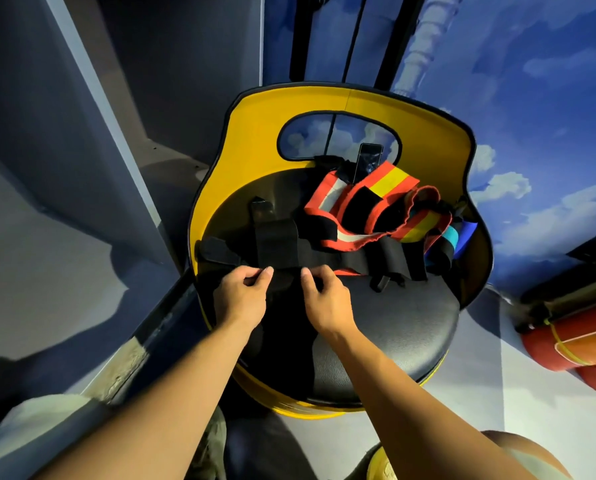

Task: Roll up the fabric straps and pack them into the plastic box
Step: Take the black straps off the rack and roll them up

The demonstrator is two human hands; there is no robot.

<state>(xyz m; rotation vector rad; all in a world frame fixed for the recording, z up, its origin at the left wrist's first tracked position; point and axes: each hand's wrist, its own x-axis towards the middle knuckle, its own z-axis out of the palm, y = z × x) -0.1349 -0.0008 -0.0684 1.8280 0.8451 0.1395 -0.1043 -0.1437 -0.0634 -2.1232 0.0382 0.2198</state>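
The round black padded seat (386,327) of a yellow chair with a curved yellow backrest (255,133) serves as the work surface, and everything lies on it; no plastic box shows in the view. Along the seat's middle runs a long black fabric strap (324,259), spread flat from the left rim towards the right. The left hand (242,294) pinches the strap's near edge between thumb and forefinger, left of the seat's centre, and the right hand (326,299) pinches the same edge just beside it, fingers curled over the cloth. A wider black fabric piece (274,242) lies across the strap on the far side of the hands. Further back on the seat, against the backrest, sits a heap of red-edged straps with yellow, white and black bands (365,209), with a blue and teal strap (457,235) at its right end. A dark upright phone-like slab (367,161) leans on the backrest behind the heap. Behind the chair the wall is painted with blue sky and white clouds (518,98); left of the seat stands a grey panel (64,133). Right of the seat, on the pale floor, lie red cylinders (577,348) bound with a yellow cord.
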